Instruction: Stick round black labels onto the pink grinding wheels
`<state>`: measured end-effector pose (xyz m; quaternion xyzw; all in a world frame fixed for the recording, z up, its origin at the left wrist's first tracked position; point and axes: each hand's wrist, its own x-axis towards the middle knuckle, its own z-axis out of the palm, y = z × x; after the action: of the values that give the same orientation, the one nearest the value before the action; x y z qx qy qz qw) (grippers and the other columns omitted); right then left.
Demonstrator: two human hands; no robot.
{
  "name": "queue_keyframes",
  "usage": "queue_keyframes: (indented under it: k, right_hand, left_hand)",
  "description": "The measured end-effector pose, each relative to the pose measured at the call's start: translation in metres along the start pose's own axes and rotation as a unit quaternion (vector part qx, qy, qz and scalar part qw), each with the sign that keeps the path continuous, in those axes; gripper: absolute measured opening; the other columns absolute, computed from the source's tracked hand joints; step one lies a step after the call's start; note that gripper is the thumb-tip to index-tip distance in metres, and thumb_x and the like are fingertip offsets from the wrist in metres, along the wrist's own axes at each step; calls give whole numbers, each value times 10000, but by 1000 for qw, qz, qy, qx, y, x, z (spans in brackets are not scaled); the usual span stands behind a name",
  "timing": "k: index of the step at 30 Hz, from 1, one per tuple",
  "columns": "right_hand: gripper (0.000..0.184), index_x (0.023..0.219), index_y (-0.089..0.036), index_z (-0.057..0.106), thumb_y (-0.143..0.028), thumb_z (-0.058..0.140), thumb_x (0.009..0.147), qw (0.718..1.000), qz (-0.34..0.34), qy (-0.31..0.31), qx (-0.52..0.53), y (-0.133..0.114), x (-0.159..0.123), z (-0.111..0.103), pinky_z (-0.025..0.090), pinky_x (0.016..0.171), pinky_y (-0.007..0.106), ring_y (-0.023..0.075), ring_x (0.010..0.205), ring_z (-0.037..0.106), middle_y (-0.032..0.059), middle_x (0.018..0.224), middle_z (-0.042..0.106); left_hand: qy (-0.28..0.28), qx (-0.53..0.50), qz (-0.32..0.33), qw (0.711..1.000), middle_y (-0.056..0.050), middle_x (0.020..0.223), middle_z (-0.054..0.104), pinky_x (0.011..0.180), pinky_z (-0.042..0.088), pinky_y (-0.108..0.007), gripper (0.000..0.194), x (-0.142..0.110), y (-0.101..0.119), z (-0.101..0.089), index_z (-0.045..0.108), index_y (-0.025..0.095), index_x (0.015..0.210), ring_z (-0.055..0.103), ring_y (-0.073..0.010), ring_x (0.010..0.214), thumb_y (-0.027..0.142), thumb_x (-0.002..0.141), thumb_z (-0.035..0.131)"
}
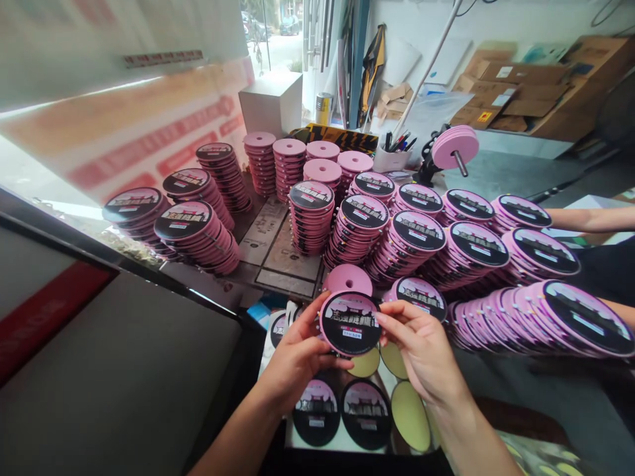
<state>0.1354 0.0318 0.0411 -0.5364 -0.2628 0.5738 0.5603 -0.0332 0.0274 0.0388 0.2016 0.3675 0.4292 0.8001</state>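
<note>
Between both hands is a pink spool point(350, 325) with a round black-and-pink label on its face, tilted up towards me. My left hand point(297, 350) holds its left edge, fingers curled round the side and below. At the right edge, my right hand point(419, 347) pinches the rim between thumb and fingers. Just behind it a plain pink spool point(342, 281) with a centre hole shows its bare face. Below my hands lies a sheet of round stickers point(367, 413); some black labels remain on it, beside bare yellow circles.
Stacks of labelled spools point(419, 231) crowd the table's right side, with more labelled stacks point(186, 221) at left. Plain pink stacks point(290, 149) stand behind, near a white box point(272, 102), a pen cup point(391, 157) and spools on a spindle point(455, 147). Another person's arm point(590, 219) reaches in from the right.
</note>
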Motion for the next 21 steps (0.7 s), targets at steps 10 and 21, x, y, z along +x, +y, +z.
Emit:
queue_keyframes:
  k: [10,21]
  right_hand:
    - [178,648,-180,683,-256,802,540,999,-32,-3,-8,7,-2,-4,399,450,165,57,447,492,-26,568,614]
    - [163,642,-184,683,-265,789,548,999,-49,15,-12,6,-6,-1,409,465,202,87,471,501,-13,578,622]
  left_hand:
    - [-13,26,9,1000,-67,1155,554,656,562,-331,717,-3,-4,4,474,265,1262,607,-186,825,51,600,646]
    - [-10,29,12,999,-91,1192,545,655,556,-326,722,-4,-4,4,441,264,1290,595,-182,834,86,627,668]
